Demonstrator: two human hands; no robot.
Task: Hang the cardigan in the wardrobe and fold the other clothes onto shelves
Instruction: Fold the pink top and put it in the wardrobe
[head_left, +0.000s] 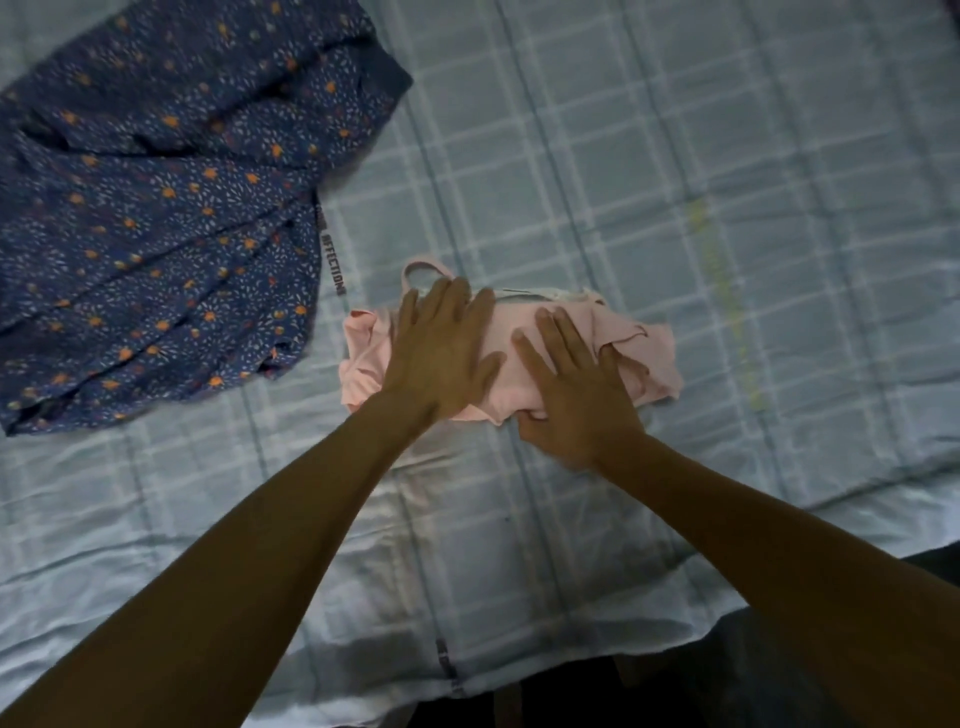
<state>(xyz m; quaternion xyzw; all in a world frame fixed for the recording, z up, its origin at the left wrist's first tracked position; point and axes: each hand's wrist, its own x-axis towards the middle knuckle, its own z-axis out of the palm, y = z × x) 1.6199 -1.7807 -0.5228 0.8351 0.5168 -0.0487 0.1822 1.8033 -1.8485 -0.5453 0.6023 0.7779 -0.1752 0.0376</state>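
Both hands lie flat on the folded pink garment (647, 358) on the plaid bedsheet (675, 156), the left hand (441, 358) with fingers spread and the right hand (571, 400) straight-fingered, its thumb at the near edge.

the one word that can be read is "affections", in dark capitals, printed lengthwise along a stripe of the checked bedsheet (623, 156), just beside the edge of the blue floral garment (156, 208); a shorter dark mark before it on the same stripe is too blurred to read, and so is a small dark print on a stripe near the sheet's near edge
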